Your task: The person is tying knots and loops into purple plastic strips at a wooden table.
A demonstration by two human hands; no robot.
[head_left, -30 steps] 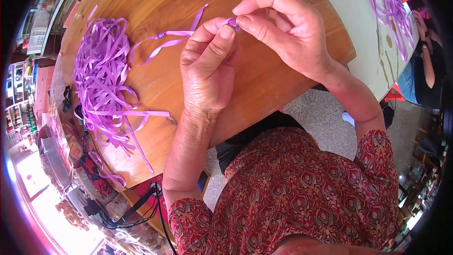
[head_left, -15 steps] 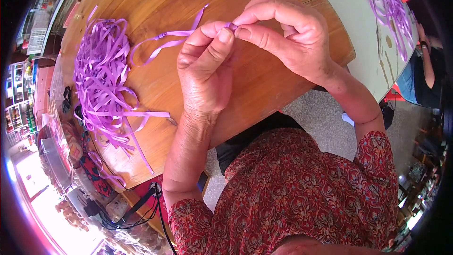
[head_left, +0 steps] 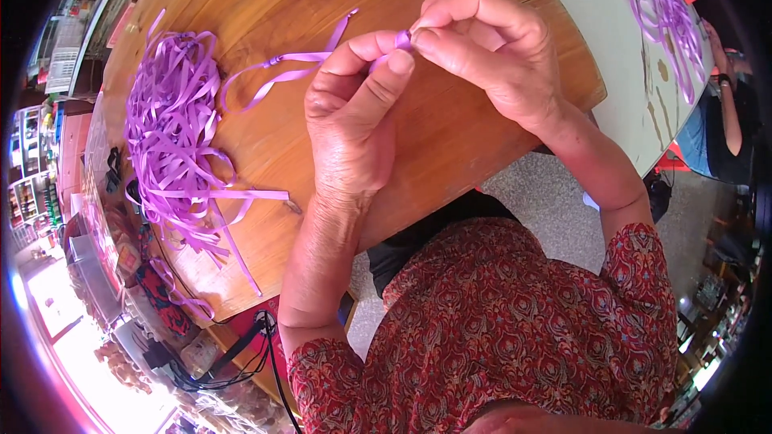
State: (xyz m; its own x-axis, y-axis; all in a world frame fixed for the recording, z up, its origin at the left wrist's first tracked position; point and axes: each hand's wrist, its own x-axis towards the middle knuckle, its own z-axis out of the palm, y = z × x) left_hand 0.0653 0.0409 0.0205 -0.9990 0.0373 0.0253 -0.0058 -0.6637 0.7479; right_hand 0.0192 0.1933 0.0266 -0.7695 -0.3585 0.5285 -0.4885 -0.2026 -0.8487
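Here the left hand (head_left: 350,124) is pinching a purple ribbon (head_left: 404,38) between thumb and index finger, above the wooden desk (head_left: 450,145). The right hand (head_left: 515,56) is meeting it from the right, its thumb and index fingers seemingly gripping the edge. So neither side is standing nearer: the ribbon is sitting right between the two sets of fingertips, its short visible length slanting from upper right to lower left. Leftward, a loose strand (head_left: 301,57) is running behind the left fingers, whether joined to it I can't tell.
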